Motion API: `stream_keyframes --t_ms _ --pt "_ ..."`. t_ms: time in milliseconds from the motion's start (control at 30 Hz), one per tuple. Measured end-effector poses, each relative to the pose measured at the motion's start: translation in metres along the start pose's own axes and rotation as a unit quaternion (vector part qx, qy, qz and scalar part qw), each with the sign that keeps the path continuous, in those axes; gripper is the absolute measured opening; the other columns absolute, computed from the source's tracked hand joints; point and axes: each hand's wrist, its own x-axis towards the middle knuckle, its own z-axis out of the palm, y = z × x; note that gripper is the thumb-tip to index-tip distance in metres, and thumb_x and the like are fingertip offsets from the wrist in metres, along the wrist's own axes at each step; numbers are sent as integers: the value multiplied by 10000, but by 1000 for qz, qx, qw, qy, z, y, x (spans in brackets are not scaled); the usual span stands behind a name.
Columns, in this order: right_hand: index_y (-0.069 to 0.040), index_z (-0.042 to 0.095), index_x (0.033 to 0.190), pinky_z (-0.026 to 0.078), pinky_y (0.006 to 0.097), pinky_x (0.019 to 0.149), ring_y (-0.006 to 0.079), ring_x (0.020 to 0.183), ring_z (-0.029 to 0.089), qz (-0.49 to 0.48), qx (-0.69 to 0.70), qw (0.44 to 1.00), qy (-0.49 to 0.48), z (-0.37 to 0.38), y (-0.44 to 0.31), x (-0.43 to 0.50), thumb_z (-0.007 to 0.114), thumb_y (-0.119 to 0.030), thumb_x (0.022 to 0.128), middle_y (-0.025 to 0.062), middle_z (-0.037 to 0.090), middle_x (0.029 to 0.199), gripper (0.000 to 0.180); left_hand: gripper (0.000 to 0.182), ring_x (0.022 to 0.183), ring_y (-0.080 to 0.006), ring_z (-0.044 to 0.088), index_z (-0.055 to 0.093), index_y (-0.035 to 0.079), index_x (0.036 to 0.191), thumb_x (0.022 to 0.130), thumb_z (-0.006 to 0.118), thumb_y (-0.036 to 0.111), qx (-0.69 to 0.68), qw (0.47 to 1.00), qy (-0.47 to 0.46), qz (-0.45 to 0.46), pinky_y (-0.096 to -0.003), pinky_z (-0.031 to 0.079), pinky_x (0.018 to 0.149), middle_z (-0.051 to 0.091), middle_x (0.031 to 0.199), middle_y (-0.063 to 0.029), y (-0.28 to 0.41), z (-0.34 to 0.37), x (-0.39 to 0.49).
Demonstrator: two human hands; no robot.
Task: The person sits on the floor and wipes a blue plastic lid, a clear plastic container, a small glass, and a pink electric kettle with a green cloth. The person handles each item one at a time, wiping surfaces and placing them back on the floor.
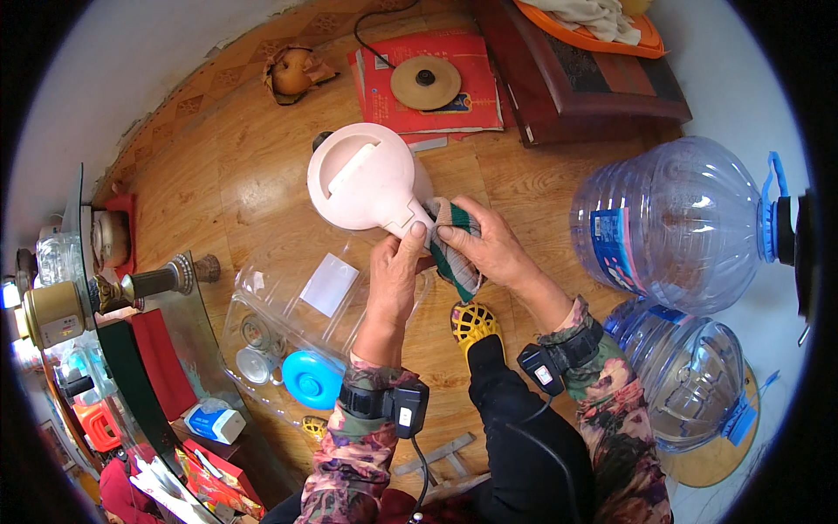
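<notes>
A pale pink electric kettle point(366, 173) is held above the wood floor, its round lid facing me. My left hand point(395, 278) grips the kettle's handle, thumb on top near the hinge. In my right hand point(484, 242) is a green, grey and tan striped cloth point(455, 252), pressed against the side of the same handle. Part of the handle is hidden behind the fingers and cloth. Farther off, the round kettle base point(425, 82) with its black centre connector rests on a red flat box point(373, 92).
A clear plastic container point(281, 295) holding a mug and jar is left of my arms, beside a blue lid point(313, 380). Large water bottles point(668, 223) stand right. A dark red cabinet point(576, 105) is far right; a glass-topped table point(190, 308) is left. A pear-like fruit point(292, 72) sits on paper.
</notes>
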Motion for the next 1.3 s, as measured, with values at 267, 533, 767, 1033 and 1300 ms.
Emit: stream_keyframes --t_ms 267,533,767,1033,1300 --pt "-36 607 1094 512 394 824 280 935 641 22 -78 997 -7 1 -20 -8 831 -289 815 154 633 1010 438 464 778 -117 615 689 -43 1053 1028 622 415 33 996 72 50 -284 522 679 668 908 -51 3 15 0" --pt "-28 604 1075 505 426 826 340 947 640 33 -83 996 1 6 -23 -5 813 -258 811 158 630 1010 408 480 745 -100 571 669 -34 995 1040 593 438 44 996 68 27 -277 513 663 590 836 -5 4 11 1" --pt "-33 602 1092 503 431 824 350 954 640 -23 -108 994 -7 5 -22 -4 803 -274 816 159 627 1024 418 481 753 -104 577 671 -38 1028 1050 571 432 50 996 66 28 -272 526 683 615 870 -18 11 16 -2" --pt "-20 629 1093 502 442 795 395 954 639 -66 -162 982 76 15 -19 -7 748 -303 883 181 637 1018 372 502 830 -140 631 668 -50 1115 1055 562 437 84 995 37 27 -303 550 736 660 952 -61 0 2 2" --pt "-17 635 1169 511 384 828 292 936 653 -1 -21 1000 18 3 -8 -4 727 -325 926 148 642 996 403 384 1024 -177 629 582 -50 1271 1046 544 259 18 997 23 78 -354 550 899 658 1133 -96 -14 4 -9"
